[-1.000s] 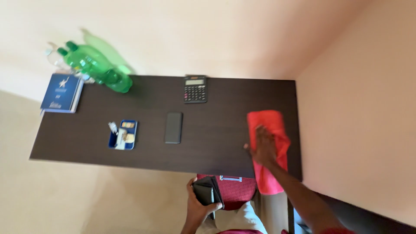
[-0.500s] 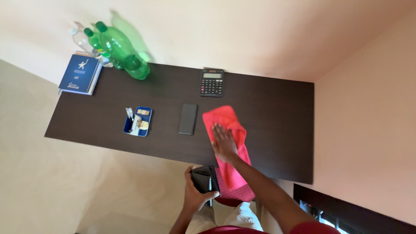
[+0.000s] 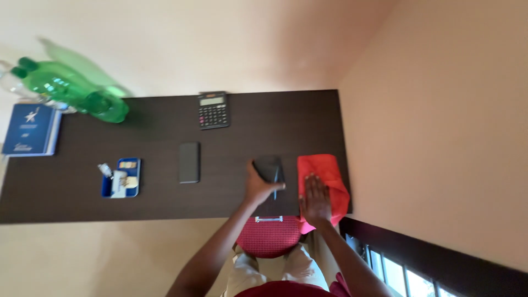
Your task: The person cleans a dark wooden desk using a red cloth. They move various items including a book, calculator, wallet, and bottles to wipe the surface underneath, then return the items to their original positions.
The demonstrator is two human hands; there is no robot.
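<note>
My right hand (image 3: 315, 198) lies flat on a red cloth (image 3: 325, 176) at the right end of the dark wooden table (image 3: 154, 198), fingers spread. My left hand (image 3: 258, 184) grips a black wallet-like case (image 3: 269, 168) with a pen against it, resting on the table just left of the cloth. A black phone (image 3: 188, 162) lies face down left of the case.
A black calculator (image 3: 213, 110) sits at the table's far edge. A blue tray (image 3: 121, 177) of small items, a blue book (image 3: 30, 130) and green plastic bottles (image 3: 71, 91) are at the left. A red stool seat (image 3: 268, 236) is below the table; walls close in behind and right.
My left hand has brought the black case up from below the table edge onto the table. My right hand has slid the red cloth to the right end.
</note>
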